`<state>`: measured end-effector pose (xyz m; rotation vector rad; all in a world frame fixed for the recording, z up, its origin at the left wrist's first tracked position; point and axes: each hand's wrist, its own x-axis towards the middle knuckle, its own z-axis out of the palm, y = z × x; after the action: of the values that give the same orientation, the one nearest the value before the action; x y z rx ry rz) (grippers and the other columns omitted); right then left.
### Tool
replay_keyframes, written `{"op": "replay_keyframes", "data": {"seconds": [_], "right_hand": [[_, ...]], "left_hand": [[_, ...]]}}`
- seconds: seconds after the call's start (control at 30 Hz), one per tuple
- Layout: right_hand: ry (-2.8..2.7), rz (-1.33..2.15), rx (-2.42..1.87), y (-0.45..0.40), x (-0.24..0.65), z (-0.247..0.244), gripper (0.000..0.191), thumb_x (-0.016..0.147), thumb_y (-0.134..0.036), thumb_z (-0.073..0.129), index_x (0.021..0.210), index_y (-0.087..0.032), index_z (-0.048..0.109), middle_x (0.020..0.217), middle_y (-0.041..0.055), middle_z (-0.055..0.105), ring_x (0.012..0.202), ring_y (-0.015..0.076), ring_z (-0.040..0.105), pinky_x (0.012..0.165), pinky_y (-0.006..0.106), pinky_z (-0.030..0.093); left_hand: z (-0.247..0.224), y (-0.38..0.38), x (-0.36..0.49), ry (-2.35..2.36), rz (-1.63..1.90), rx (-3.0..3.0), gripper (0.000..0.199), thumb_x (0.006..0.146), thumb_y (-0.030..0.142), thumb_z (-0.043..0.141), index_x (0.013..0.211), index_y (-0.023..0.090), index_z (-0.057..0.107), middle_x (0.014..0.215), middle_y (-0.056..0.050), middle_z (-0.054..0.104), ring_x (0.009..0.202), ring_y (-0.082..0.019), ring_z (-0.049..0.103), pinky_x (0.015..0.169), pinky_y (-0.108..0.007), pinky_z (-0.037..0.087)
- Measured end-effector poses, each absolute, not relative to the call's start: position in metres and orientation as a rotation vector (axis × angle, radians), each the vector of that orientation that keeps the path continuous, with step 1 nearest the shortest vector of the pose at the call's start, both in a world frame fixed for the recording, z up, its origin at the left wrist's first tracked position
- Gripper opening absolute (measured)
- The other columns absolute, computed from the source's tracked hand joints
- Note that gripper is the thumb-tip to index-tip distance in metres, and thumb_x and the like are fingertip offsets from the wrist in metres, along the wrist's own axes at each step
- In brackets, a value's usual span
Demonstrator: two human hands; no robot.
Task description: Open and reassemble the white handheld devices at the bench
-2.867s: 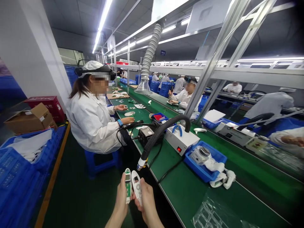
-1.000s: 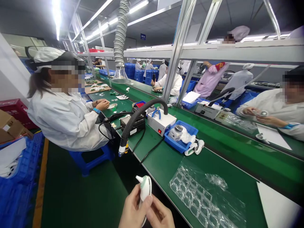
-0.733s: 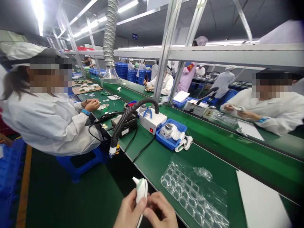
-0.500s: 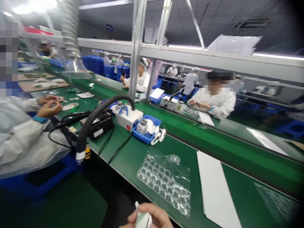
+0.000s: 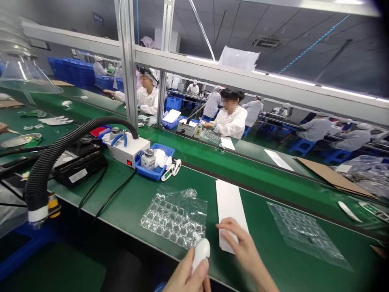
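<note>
My left hand point(image 5: 182, 278) grips a smooth white plastic housing point(image 5: 201, 252) with a narrow tip pointing up and left. The exact kind of device is not clear to me. Over the lower part of a long white sheet point(image 5: 230, 198) hovers my right hand point(image 5: 243, 245), fingers extended and apart; whether they touch the sheet I cannot tell. Just beyond the left hand lies a clear plastic bag point(image 5: 173, 221) holding a grid of small transparent squares. A similar clear bag point(image 5: 306, 231) rests farther right on the green bench.
A blue tray point(image 5: 152, 172) holds a bottle point(image 5: 148, 159) and white wads. Beside it stand a white box point(image 5: 126, 150) with blue pliers and a black corrugated hose point(image 5: 69, 142). A green conveyor point(image 5: 258, 168) runs behind. Co-workers in white sit across from me.
The view has swung right. My right hand has come away from the white housing and moved over the sheet, while the left hand keeps the housing and is now higher in view.
</note>
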<state>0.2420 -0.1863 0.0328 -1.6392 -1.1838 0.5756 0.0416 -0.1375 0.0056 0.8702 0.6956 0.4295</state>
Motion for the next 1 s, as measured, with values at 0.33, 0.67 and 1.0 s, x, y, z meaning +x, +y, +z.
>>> {"op": "replay_keyframes", "data": {"seconds": [0.33,0.67,1.0], "right_hand": [[-1.348,0.625,-1.763,-0.185,0.315,0.001,0.021,0.082,-0.039,0.063,0.084,-0.021,0.075,0.082,0.0051,0.059,0.078,0.0220,0.057,0.072,0.034,0.045],[-1.340,0.535,-1.883,-0.172,0.316,-0.011,0.017,0.079,-0.027,0.057,0.064,-0.020,0.056,0.067,0.0004,0.054,0.064,0.0185,0.048,0.061,0.031,0.037],[-1.041,0.523,-1.774,-0.180,0.306,0.015,0.029,0.081,-0.048,0.060,0.070,-0.021,0.055,0.065,-0.0015,0.049,0.062,0.0171,0.044,0.058,0.029,0.037]], "left_hand": [[-0.003,-0.144,0.138,0.612,0.500,0.705,0.074,0.061,0.072,0.066,0.104,0.012,0.059,0.098,-0.014,0.066,0.098,-0.027,0.064,0.092,-0.036,0.047],[-0.026,-0.144,0.143,0.662,0.503,0.747,0.079,0.064,0.073,0.063,0.111,0.009,0.055,0.108,-0.020,0.064,0.105,-0.030,0.063,0.093,-0.037,0.048],[-0.001,-0.134,0.133,0.668,0.483,0.824,0.075,0.058,0.083,0.054,0.087,0.013,0.060,0.070,-0.003,0.062,0.051,-0.012,0.057,0.047,-0.023,0.047]]}}
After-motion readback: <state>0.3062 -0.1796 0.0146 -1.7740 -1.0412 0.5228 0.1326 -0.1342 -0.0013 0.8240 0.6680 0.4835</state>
